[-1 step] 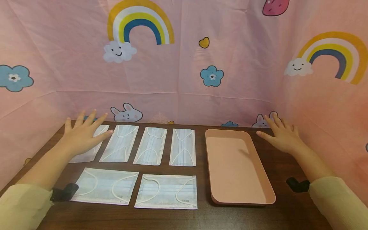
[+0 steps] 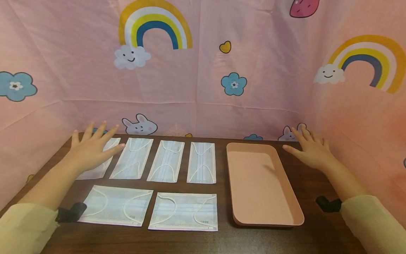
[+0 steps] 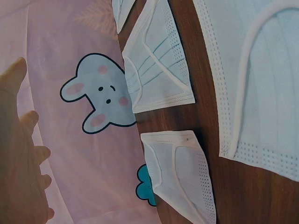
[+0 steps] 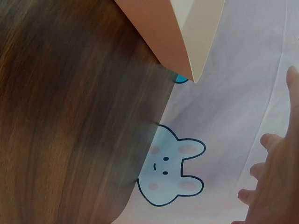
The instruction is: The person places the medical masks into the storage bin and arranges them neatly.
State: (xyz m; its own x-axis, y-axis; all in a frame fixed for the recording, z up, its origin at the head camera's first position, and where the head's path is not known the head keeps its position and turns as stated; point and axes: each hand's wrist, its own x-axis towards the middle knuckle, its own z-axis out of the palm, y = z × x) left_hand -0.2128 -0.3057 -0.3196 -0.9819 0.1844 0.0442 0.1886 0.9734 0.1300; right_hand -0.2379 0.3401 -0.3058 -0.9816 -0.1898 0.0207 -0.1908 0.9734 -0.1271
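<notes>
My left hand is held over the far left of the table with its fingers spread, and it holds nothing. It partly hides the leftmost face mask in the back row. Three more upright masks lie to its right, among them one beside the tray. In the front row two masks lie sideways, one on the left and one nearer the middle. A shallow pink tray stands right of the masks. Beyond its right side my right hand hovers, fingers spread, holding nothing.
The dark wooden table meets a pink printed cloth at its back and sides. Black straps or mounts sit at both wrists, on the left and the right. The tray's rim shows in the right wrist view.
</notes>
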